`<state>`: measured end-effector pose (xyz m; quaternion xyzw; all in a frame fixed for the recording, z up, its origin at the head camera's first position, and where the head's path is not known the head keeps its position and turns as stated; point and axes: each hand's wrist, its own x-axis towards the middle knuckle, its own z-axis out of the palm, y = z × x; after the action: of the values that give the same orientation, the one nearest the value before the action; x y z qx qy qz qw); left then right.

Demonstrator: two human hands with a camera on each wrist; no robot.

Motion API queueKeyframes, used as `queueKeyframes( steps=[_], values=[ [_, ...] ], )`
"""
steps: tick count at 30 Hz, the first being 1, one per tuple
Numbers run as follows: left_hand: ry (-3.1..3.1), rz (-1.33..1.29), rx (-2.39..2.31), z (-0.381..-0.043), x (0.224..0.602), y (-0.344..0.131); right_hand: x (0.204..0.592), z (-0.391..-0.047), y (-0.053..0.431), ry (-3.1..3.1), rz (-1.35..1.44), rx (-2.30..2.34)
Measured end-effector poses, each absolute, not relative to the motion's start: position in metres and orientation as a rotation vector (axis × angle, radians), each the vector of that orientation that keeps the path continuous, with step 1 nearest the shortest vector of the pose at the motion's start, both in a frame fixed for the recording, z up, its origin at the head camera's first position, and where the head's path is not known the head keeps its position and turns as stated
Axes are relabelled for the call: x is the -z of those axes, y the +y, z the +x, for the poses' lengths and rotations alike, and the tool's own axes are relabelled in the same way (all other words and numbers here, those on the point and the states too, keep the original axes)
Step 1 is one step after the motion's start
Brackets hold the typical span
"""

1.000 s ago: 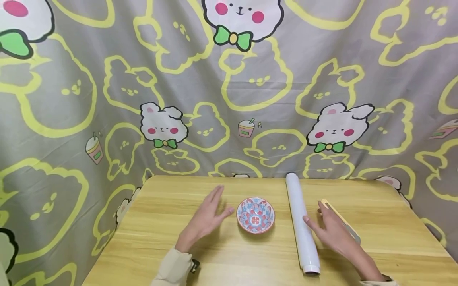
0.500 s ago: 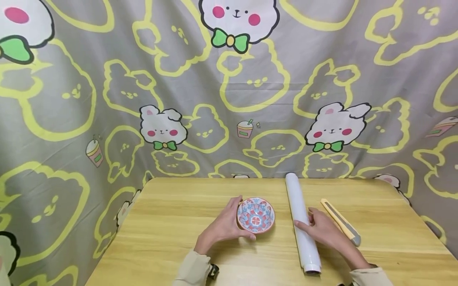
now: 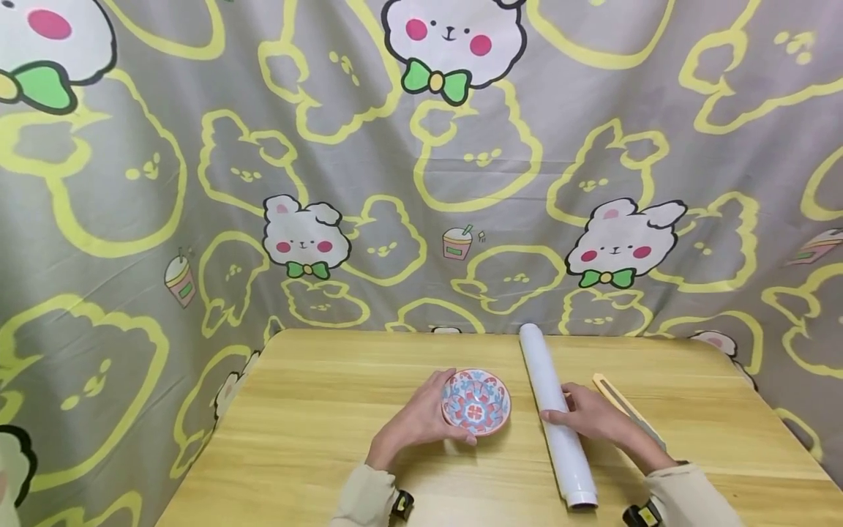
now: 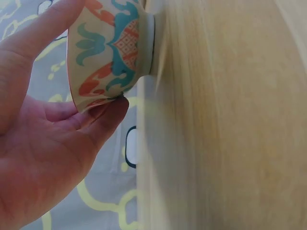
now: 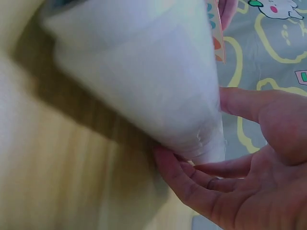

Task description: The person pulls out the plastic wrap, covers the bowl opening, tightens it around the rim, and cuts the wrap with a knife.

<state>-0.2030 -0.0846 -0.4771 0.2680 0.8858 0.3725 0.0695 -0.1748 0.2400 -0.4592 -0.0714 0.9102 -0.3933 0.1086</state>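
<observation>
A small bowl with a red and blue pattern sits mid-table, upright. My left hand grips it from the left, the thumb at the near side and the fingers at the far side. In the left wrist view, the bowl's outer wall is between the thumb and fingers of the left hand. To its right lies a long white roll of plastic wrap. My right hand holds the roll around its middle; the right wrist view shows thumb and fingers on both sides of the wrap.
A yellow and grey utility knife lies right of the roll, partly hidden by the right forearm. The wooden table ends at a grey curtain with cartoon prints at the back and left.
The left hand has moved right and taken hold of the bowl. The right hand has moved left and closed around the roll, which has turned slightly. The view has shifted a little.
</observation>
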Motion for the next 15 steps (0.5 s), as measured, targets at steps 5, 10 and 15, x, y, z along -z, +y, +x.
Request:
queueKeyframes(
  steps=[5, 10, 15],
  values=[
    [2.656, 0.814, -1.149, -0.202, 0.48, -0.086, 0.458, -0.186, 0.237, 2.671, -0.329, 1.117],
    [2.616, 0.805, -1.195, -0.203, 0.482, -0.088, 0.45, -0.2, 0.23, 2.793, -0.308, 0.957],
    [2.565, 0.755, -1.259, -0.201, 0.482, -0.092, 0.446, -0.214, 0.225, 2.841, -0.434, 0.885]
  ],
)
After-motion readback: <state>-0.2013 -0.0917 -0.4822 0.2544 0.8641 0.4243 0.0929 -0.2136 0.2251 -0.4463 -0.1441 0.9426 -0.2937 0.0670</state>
